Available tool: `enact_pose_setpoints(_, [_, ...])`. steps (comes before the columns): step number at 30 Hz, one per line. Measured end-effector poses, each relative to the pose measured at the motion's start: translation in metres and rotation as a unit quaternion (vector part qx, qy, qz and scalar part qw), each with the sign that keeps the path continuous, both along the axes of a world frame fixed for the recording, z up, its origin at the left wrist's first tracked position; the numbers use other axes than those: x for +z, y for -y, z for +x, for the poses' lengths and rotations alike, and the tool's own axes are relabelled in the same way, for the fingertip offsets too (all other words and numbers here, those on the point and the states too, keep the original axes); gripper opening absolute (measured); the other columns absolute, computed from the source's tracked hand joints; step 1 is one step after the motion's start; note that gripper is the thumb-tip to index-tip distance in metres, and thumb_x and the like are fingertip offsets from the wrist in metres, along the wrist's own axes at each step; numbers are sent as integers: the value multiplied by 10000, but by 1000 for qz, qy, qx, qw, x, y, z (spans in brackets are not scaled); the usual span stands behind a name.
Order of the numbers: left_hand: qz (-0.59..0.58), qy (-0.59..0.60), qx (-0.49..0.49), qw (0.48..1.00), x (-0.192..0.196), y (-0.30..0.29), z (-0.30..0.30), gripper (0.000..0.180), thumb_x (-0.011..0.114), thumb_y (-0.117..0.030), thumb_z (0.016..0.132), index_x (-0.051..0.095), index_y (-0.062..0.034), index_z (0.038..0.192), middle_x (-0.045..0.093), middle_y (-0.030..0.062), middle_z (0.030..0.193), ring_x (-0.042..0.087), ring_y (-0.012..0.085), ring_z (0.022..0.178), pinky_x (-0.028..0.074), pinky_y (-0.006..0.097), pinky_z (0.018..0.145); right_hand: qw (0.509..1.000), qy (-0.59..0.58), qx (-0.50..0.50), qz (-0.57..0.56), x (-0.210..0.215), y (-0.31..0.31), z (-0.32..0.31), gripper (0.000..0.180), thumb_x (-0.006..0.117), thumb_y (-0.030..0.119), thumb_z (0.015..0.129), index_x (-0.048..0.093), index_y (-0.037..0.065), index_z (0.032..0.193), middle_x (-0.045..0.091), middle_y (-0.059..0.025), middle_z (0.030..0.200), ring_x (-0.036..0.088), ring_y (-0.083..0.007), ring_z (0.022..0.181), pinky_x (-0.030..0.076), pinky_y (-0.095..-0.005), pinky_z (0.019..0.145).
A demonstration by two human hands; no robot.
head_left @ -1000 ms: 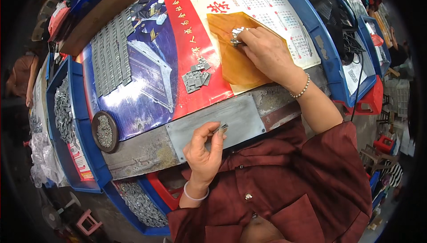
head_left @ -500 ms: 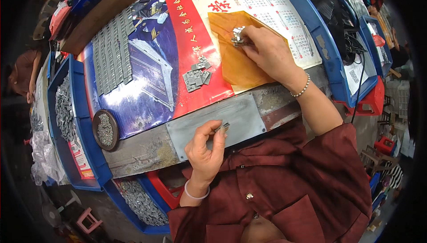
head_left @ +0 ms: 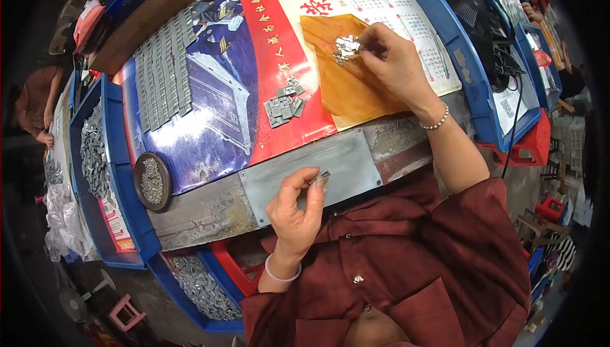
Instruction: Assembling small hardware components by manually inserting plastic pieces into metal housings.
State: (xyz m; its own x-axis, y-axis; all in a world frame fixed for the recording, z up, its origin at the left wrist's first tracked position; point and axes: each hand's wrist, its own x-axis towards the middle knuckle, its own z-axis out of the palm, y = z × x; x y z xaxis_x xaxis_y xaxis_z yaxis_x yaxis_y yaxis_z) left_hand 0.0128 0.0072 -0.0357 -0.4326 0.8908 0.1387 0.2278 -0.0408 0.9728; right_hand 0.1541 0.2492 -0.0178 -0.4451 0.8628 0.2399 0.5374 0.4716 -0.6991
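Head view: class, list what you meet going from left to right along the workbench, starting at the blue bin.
Blue bin of metal parts → round dish → left hand → small pile of grey pieces → right hand → blue tray of black cables.

The tabletop [head_left: 203,210] was worn and grey, with a grey metal plate [head_left: 305,179] at its near edge. A glossy poster calendar [head_left: 254,74] covered most of it, carrying rows of grey metal strips [head_left: 162,71], a small pile of metal pieces [head_left: 284,104] and an amber sheet [head_left: 343,86]. A round dark dish of small parts [head_left: 152,180] sat by the left edge.
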Motion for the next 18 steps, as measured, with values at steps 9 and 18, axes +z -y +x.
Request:
enact_pose_setpoints(9, [-64,143,-5,988,18,-5,-1,140,570,-12,922,582,45,1049,654,76,835,629,96,699,501,204,625,900,-258,86,-342,32,47,-4,145,644,-17,813,564,23,927,598,0,824,571,-47,740,463,-189,650])
enact_pose_setpoints(18, [-69,206,-16,976,28,-19,7,168,573,-43,932,587,39,1078,656,44,808,627,74,715,506,203,599,868,-235,191,-393,29,96,-4,184,665,-7,824,540,23,955,588,-12,877,571,-61,786,471,-202,699])
